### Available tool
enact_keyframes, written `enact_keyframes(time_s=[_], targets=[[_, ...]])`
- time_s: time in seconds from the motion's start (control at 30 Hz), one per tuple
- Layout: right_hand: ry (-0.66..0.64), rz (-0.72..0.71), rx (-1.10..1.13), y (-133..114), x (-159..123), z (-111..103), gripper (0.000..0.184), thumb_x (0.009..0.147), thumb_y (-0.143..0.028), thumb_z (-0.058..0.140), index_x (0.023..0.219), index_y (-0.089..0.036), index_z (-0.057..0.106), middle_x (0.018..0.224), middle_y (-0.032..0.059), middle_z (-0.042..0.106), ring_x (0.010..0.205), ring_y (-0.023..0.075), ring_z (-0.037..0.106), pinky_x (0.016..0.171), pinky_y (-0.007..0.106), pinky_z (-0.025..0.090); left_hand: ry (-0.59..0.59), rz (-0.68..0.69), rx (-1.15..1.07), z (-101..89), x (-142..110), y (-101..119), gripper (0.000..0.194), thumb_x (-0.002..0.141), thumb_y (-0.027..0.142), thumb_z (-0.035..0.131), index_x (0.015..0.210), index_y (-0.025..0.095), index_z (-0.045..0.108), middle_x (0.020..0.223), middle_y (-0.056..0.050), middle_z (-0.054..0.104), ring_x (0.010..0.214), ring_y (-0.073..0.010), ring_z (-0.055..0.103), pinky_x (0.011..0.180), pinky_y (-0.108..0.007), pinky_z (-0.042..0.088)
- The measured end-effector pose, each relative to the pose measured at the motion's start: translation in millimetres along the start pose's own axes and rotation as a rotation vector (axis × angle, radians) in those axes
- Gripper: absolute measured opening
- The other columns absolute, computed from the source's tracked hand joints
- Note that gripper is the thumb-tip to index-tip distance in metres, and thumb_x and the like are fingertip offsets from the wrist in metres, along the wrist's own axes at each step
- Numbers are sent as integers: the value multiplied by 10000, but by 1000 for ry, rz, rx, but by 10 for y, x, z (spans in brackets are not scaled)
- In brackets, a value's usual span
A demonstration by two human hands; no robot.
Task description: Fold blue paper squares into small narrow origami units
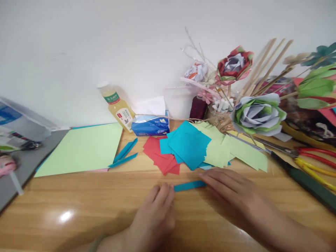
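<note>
A narrow blue paper strip [190, 186] lies level between my hands near the front of the wooden table. My left hand [159, 206] has its fingers curled and closed on the strip's left end. My right hand [233, 189] reaches in from the right, fingers together and pressed on the strip's right end, which they cover. Just beyond the strip are loose stacks of blue paper squares [190, 145], red paper squares [161, 155] and pale green paper squares [216, 150]. Further left lie several folded blue strips [124, 154].
Light green sheets [86, 150] lie at the left. A drink bottle [118, 108] and a tissue pack [151, 124] stand by the wall. Paper flowers [258, 113], red-handled scissors [315, 154], yellow-handled pliers [312, 169] and a dark green-handled tool [301, 178] crowd the right.
</note>
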State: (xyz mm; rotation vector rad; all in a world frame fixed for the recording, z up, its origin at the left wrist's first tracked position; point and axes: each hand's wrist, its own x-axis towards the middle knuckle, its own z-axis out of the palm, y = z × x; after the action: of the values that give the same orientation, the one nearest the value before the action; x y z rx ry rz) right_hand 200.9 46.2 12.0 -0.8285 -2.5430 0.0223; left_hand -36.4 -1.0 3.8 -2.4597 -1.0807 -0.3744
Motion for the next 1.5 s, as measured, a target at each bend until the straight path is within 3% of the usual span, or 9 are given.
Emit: enact_keyframes(time_s=[0.1, 0.27, 0.4, 0.6, 0.8, 0.97, 1.2, 1.37, 1.5], targets=[[-36, -140, -19, -102, 223, 96, 253, 934, -154, 394, 1090, -116, 589, 1004, 84, 651, 941, 205, 580, 802, 357, 490, 33, 0, -10, 32, -10, -6, 299, 803, 30, 368, 850, 75, 659, 885, -105, 628, 878, -224, 499, 815, -341, 351], [10, -322, -75, -150, 398, 247, 282, 907, -71, 356, 859, -77, 635, 758, 80, 627, 701, 206, 553, 622, 350, 454, 30, -124, -65, 89, 39, -3, 208, 787, 85, 414, 814, 129, 616, 810, -66, 614, 784, -211, 532, 747, -344, 391], [1, -296, -64, -115, 395, 260, 329, 928, -111, 311, 798, -117, 614, 700, 51, 587, 660, 193, 514, 607, 337, 421, 50, -215, -131, 169, 101, -21, 168, 843, 181, 429, 851, 143, 593, 867, -60, 639, 784, -212, 560, 725, -338, 429], [46, -145, -35, -220, 380, 213, 274, 900, -130, 334, 736, -172, 549, 657, 21, 546, 608, 174, 473, 562, 305, 348, 119, -142, -242, 196, 131, -78, 269, 860, 38, 335, 738, 164, 539, 655, -14, 573, 604, -162, 522, 559, -276, 410], [48, -185, -104, -329, 331, 180, 299, 846, -33, 327, 680, -181, 526, 598, 11, 523, 512, 166, 422, 500, 311, 285, 174, -86, -324, 167, 171, -68, 282, 882, 56, 337, 707, 154, 536, 571, 0, 516, 536, -154, 481, 474, -268, 366], [11, -166, -55, -323, 295, 172, 327, 855, -8, 308, 695, -180, 536, 615, 9, 539, 520, 164, 455, 504, 306, 291, 88, 13, -374, 160, 170, -107, 197, 905, 160, 432, 729, 157, 520, 613, 7, 536, 570, -147, 487, 496, -266, 371], [-116, -139, 81, -268, 343, 142, 318, 903, -59, 318, 707, -190, 532, 621, -8, 574, 522, 143, 502, 485, 298, 311, -4, 120, -308, 187, 156, -144, 244, 903, 126, 458, 663, 169, 463, 571, 26, 501, 546, -137, 469, 486, -263, 317], [-288, -7, 214, -101, 349, -39, 274, 897, -86, 370, 724, -203, 546, 640, -21, 607, 551, 125, 551, 495, 269, 327, -4, -34, -497, 119, 193, -196, 266, 919, 235, 489, 665, 164, 524, 575, 21, 550, 548, -133, 492, 490, -251, 329], [-475, 198, 576, 51, 364, -145, 317, 923, -224, 379, 644, -196, 526, 558, -29, 557, 496, 104, 512, 481, 223, 340, -127, -379, -967, 9, 236, -240, 212, 861, 253, 581, 671, 158, 572, 620, 20, 579, 578, -101, 520, 527, -197, 365]])
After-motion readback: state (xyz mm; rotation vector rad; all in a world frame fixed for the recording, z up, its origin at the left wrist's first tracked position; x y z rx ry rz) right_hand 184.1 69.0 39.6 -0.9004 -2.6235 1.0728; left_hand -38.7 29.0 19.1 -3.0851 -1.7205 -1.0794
